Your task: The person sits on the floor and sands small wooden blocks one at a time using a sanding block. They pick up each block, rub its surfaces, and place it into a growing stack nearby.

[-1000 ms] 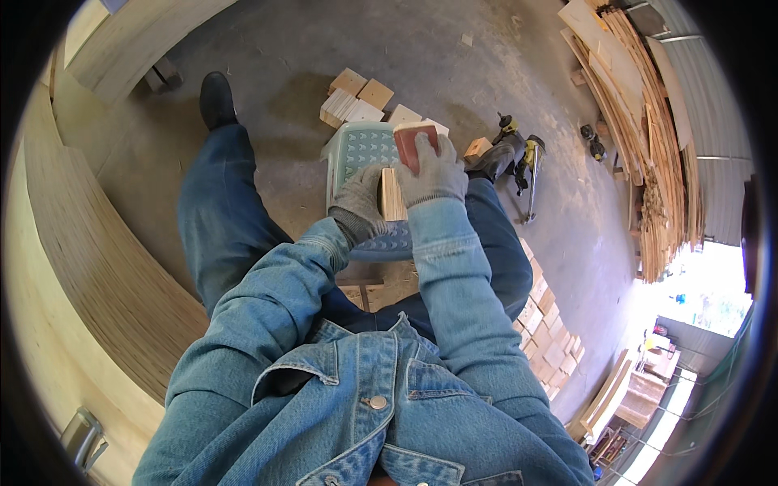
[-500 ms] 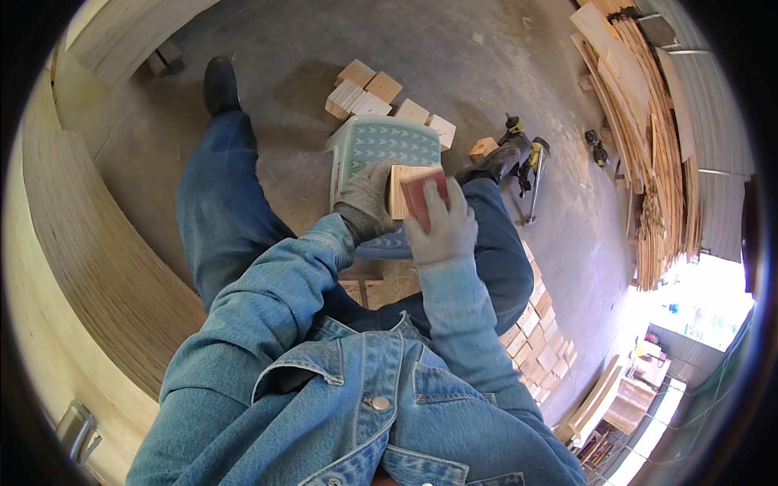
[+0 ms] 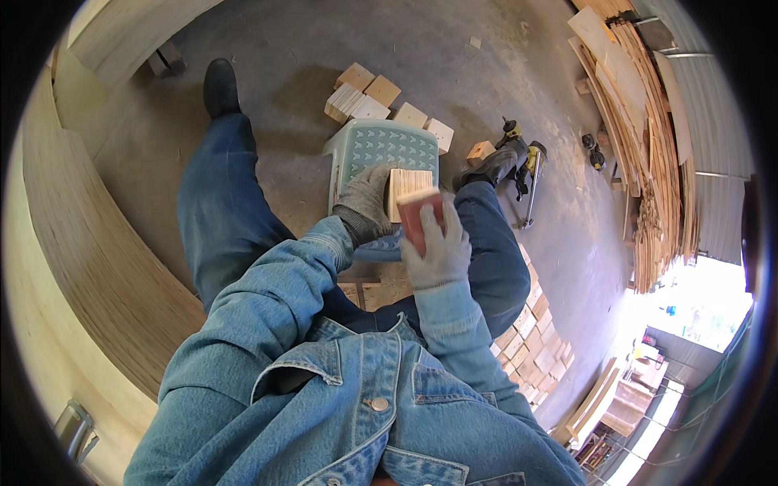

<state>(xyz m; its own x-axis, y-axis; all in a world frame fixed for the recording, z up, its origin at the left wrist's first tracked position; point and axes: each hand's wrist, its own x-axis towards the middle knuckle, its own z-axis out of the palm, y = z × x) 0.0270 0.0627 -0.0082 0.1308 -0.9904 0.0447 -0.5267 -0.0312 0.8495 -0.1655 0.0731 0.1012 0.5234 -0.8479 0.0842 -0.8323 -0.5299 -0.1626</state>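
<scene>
My left hand, in a grey knit glove, is closed around the left side of a plywood block whose layered edge faces up. The block is held over a pale blue-green plastic stool between my legs. In my gloved right hand is a reddish-brown sanding block, fingers laid over its face. It meets or overlaps the near right part of the plywood block; whether the two touch I cannot tell.
Several wooden blocks lie on the floor beyond the stool. A yellow-and-black power tool lies beside my right foot. Many blocks are stacked by my right leg. Long boards lean at right; a curved-looking plywood panel stands at left.
My right hand has drawn the sanding block slightly toward me, uncovering more of the plywood block's layered edge. My left hand keeps nearly the same place.
</scene>
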